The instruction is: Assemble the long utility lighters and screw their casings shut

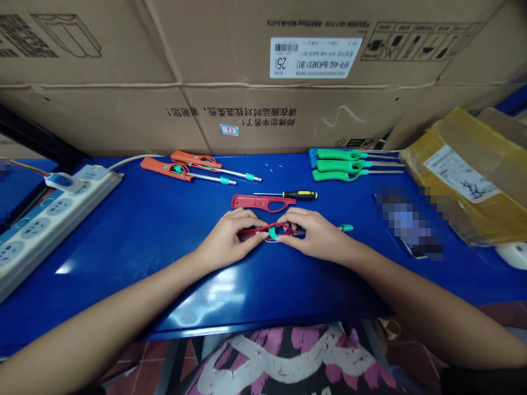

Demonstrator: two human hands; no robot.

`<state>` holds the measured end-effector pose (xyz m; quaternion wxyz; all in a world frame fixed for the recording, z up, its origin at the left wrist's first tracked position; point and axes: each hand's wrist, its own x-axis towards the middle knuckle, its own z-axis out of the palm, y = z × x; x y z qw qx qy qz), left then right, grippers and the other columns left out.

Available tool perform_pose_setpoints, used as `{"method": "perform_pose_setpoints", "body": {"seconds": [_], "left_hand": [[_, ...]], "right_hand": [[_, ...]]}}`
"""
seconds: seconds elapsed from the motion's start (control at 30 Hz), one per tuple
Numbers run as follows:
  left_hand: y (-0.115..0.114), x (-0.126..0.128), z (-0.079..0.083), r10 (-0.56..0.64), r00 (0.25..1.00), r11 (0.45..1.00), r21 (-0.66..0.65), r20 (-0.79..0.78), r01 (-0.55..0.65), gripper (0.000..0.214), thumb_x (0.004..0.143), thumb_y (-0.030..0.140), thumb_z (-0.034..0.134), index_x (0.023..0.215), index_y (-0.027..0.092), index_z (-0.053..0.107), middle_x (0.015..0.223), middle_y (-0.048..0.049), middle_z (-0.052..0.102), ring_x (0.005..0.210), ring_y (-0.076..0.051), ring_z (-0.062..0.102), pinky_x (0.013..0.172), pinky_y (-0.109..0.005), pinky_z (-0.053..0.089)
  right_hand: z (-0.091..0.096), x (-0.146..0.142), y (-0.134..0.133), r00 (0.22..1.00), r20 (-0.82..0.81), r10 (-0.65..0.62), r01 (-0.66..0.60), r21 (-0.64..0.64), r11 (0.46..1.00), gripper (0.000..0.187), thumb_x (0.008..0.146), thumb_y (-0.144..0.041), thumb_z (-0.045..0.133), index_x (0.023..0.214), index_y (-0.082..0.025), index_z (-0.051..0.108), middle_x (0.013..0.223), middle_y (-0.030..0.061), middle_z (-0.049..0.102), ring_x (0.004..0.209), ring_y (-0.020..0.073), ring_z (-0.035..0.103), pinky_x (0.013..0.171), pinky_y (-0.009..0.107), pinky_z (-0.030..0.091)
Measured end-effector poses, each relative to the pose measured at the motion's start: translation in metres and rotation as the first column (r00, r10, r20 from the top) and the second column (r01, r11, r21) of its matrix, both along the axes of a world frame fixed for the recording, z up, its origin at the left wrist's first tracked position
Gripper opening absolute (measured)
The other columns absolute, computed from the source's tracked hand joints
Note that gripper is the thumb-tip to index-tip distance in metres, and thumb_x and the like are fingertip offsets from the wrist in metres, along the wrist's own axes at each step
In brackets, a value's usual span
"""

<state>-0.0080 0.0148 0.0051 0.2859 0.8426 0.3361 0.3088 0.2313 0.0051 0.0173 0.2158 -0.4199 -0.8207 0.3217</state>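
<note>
Between my two hands, just above the blue table [206, 291], is a red long-nosed lighter [246, 232] with its inside partly showing. My left hand [228, 236] is closed on its handle end. My right hand [317, 233] pinches it around the trigger loop, with fingertips at the teal trigger [273, 233]. The lighter's teal-tipped nozzle [346, 227] sticks out beyond my right hand. Right behind my hands lies a loose red handle half [244, 202]. A black-and-yellow screwdriver [300, 195] lies along its far side, its shaft pointing left.
Two orange lighters [164, 167] lie at the back left, several green and blue ones [335, 174] at the back right. A power strip [61, 208] borders the left. On the right are a phone [411, 225] and a taped carton [444, 142]. Cardboard [135, 120] walls the back.
</note>
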Motion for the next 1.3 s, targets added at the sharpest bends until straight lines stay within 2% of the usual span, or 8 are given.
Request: {"method": "perform_pose_setpoints", "body": {"seconds": [0.1, 0.33, 0.47, 0.57, 0.73, 0.93, 1.17, 1.3], "left_hand": [[-0.002, -0.001, 0.002, -0.012, 0.999, 1.0, 0.003, 0.032, 0.012, 0.017, 0.093, 0.028, 0.067, 0.104, 0.018, 0.076, 0.094, -0.0081, 0.073, 0.087, -0.019, 0.067, 0.08, -0.035, 0.056], [-0.003, -0.001, 0.004, -0.065, 0.997, 0.997, 0.03, 0.03, 0.064, 0.018, 0.092, 0.027, 0.067, 0.106, 0.018, 0.074, 0.099, -0.009, 0.075, 0.091, -0.02, 0.07, 0.084, -0.034, 0.057], [-0.001, -0.001, 0.002, -0.046, 0.999, 0.997, 0.068, 0.005, 0.046, 0.017, 0.09, 0.029, 0.072, 0.102, 0.019, 0.076, 0.093, -0.0064, 0.076, 0.084, -0.018, 0.07, 0.081, -0.033, 0.056], [-0.001, -0.001, 0.002, -0.027, 1.0, 0.999, 0.028, 0.002, 0.027, 0.014, 0.091, 0.028, 0.07, 0.098, 0.019, 0.078, 0.089, -0.006, 0.076, 0.079, -0.017, 0.068, 0.076, -0.032, 0.055], [-0.001, -0.002, 0.002, -0.007, 1.0, 1.0, -0.005, -0.011, 0.007, 0.014, 0.09, 0.03, 0.071, 0.096, 0.019, 0.078, 0.087, -0.0061, 0.075, 0.079, -0.018, 0.067, 0.076, -0.033, 0.055], [0.004, -0.01, 0.0, 0.021, 0.992, 0.991, 0.134, -0.121, -0.005, 0.034, 0.09, 0.039, 0.073, 0.118, 0.02, 0.073, 0.1, -0.0082, 0.073, 0.092, -0.022, 0.066, 0.082, -0.037, 0.053], [0.005, -0.012, 0.003, -0.031, 0.993, 0.988, 0.146, -0.117, 0.048, 0.034, 0.088, 0.039, 0.075, 0.117, 0.021, 0.072, 0.105, -0.0077, 0.073, 0.095, -0.022, 0.067, 0.086, -0.037, 0.051], [0.004, -0.009, 0.001, -0.037, 0.996, 0.996, 0.079, -0.087, 0.044, 0.026, 0.09, 0.035, 0.073, 0.113, 0.022, 0.074, 0.102, -0.0065, 0.073, 0.095, -0.021, 0.067, 0.086, -0.037, 0.051]], "right_hand": [[0.0, 0.003, 0.001, 0.998, -0.007, 0.064, -0.063, 0.028, 0.998, 0.015, 0.087, -0.024, 0.073, 0.1, -0.02, 0.067, 0.1, 0.0044, 0.07, 0.093, 0.0179, 0.063, 0.081, 0.029, 0.049], [-0.007, 0.004, 0.001, 0.996, 0.041, 0.08, -0.085, 0.121, 0.989, 0.003, 0.093, -0.022, 0.067, 0.092, -0.019, 0.066, 0.095, 0.0052, 0.07, 0.089, 0.0185, 0.063, 0.08, 0.031, 0.049], [-0.006, 0.002, 0.0, 0.993, 0.084, 0.08, -0.091, 0.136, 0.987, 0.005, 0.093, -0.023, 0.067, 0.091, -0.019, 0.066, 0.095, 0.0058, 0.07, 0.088, 0.0192, 0.063, 0.082, 0.033, 0.048], [-0.003, 0.002, 0.0, 0.991, 0.107, 0.077, -0.089, 0.119, 0.989, 0.009, 0.092, -0.026, 0.069, 0.089, -0.019, 0.065, 0.093, 0.0055, 0.069, 0.088, 0.0197, 0.063, 0.081, 0.033, 0.049], [0.005, 0.01, 0.001, 0.986, 0.089, 0.14, -0.146, 0.071, 0.987, 0.022, 0.087, -0.025, 0.073, 0.108, -0.022, 0.065, 0.106, 0.0062, 0.068, 0.1, 0.0211, 0.063, 0.086, 0.033, 0.05], [0.012, 0.023, 0.007, 0.984, 0.094, 0.15, -0.153, 0.031, 0.988, 0.027, 0.087, -0.021, 0.071, 0.114, -0.022, 0.066, 0.113, 0.0071, 0.069, 0.105, 0.0216, 0.064, 0.092, 0.035, 0.051], [0.016, 0.03, 0.015, 0.988, 0.098, 0.124, -0.127, 0.033, 0.991, 0.01, 0.092, -0.028, 0.069, 0.097, -0.02, 0.071, 0.102, 0.0056, 0.072, 0.095, 0.0198, 0.066, 0.086, 0.033, 0.05], [0.012, 0.025, 0.015, 0.994, 0.083, 0.076, -0.078, 0.027, 0.997, 0.011, 0.09, -0.03, 0.073, 0.09, -0.02, 0.07, 0.092, 0.004, 0.071, 0.087, 0.0181, 0.064, 0.078, 0.03, 0.049]]}}
